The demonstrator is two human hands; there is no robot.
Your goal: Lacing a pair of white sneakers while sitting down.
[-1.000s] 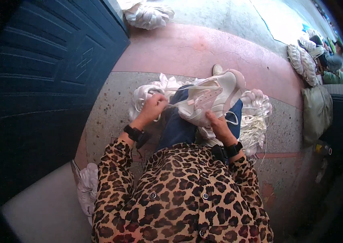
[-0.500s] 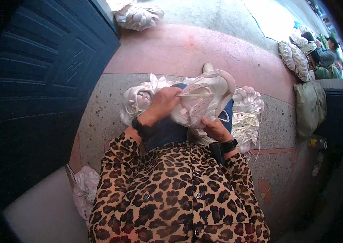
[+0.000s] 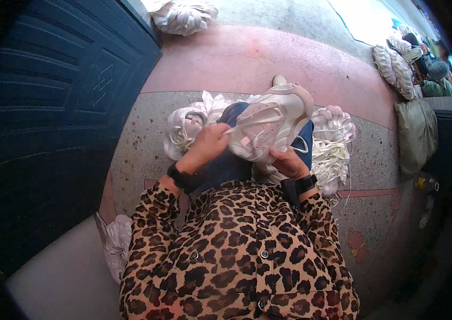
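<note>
A white and pale pink sneaker upper [image 3: 289, 114] rests over my lap, toe pointing away to the right. My right hand [image 3: 290, 162] grips its near edge, thumb on top and the other fingers mostly hidden beneath. At the left side of the upper, my left hand [image 3: 211, 141] is closed in a pinch on a white shoelace [image 3: 252, 124], which runs taut across the upper's opening. A loose lace loop [image 3: 303, 145] hangs at the right side of the upper, close to my right hand.
Beside my left leg lie more white shoe uppers [image 3: 183, 133]. A heap of white laces [image 3: 330, 160] lies right of my lap, with stacked uppers [image 3: 334, 124] behind. A dark blue door [image 3: 71, 101] stands left. Far right are bundles [image 3: 394, 69], people and a sack [image 3: 417, 136].
My left hand has drawn slightly down and left with the shoelace, away from the upper. The right hand keeps its grip. The whole view has shifted a little.
</note>
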